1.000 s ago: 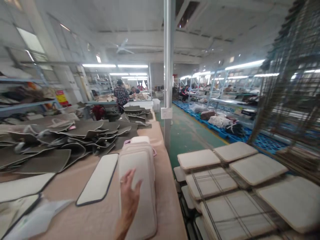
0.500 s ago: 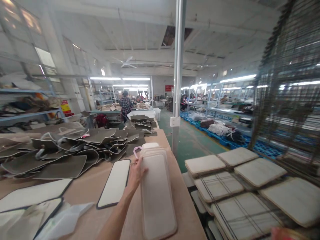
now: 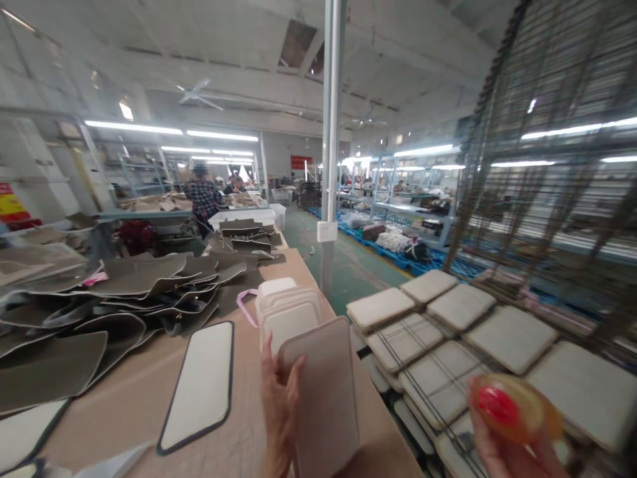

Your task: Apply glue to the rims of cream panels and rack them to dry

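My left hand point(image 3: 281, 398) grips the left edge of a beige rounded-corner panel point(image 3: 326, 392), thumb on its face. The panel is tilted up off a stack of similar pale panels point(image 3: 288, 312) on the table. At the lower right, my right hand point(image 3: 490, 445) is closed around an amber, rounded object with a red round part point(image 3: 497, 405); it is blurred, and I cannot tell its kind. It is held over stacks of cream panels point(image 3: 462, 375) on a rack. A dark-edged white panel point(image 3: 199, 378) lies flat left of my left hand.
Dark grey-brown sheets with pale edges point(image 3: 149, 292) are heaped on the table's left side. A lilac strap point(image 3: 245, 307) lies beside the stack. Beyond the table edge stands a metal post with a socket box point(image 3: 327, 231). A person in a checked shirt point(image 3: 203, 196) stands farther back.
My left hand has lifted and tilted a beige panel from the stack. My right hand has come into fuller view with the amber object. The view has turned to the right.
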A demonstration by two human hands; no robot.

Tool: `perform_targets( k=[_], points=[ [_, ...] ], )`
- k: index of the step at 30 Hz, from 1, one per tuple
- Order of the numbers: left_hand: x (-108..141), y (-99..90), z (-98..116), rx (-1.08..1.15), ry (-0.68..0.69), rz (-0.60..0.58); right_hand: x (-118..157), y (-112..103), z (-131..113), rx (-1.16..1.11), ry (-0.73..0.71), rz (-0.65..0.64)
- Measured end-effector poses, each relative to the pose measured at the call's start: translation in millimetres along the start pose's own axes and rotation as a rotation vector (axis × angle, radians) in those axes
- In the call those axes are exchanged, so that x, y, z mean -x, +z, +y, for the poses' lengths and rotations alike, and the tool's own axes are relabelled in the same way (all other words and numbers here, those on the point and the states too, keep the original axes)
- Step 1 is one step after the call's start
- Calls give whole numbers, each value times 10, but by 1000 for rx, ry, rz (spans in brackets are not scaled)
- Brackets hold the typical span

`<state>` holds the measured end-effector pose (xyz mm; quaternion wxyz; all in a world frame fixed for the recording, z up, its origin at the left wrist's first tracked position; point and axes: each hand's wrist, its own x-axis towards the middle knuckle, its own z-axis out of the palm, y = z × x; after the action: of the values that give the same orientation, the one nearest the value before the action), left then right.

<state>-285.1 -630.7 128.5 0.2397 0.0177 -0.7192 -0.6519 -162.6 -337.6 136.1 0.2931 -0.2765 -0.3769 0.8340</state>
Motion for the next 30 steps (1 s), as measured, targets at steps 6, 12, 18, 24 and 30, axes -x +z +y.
perform_targets(
  k=[6,12,18,24,30],
  points=[
    [354,-97,-98,-114,-112,-55,114,80,-103,-237,-33,-11],
    [392,53,-53,-46,-157,-153,248,170,-184,-287,-87,8],
    [29,158,549,-53,75,-555,189,123,-559,-223,-330,-142],
    [-158,358,1168,-176,153,-1241,155,197,-1188,-144,-467,-345],
    [-90,617,1633,-125,43,-1840,226,276,-1480,-44,-448,-529]
  ],
)
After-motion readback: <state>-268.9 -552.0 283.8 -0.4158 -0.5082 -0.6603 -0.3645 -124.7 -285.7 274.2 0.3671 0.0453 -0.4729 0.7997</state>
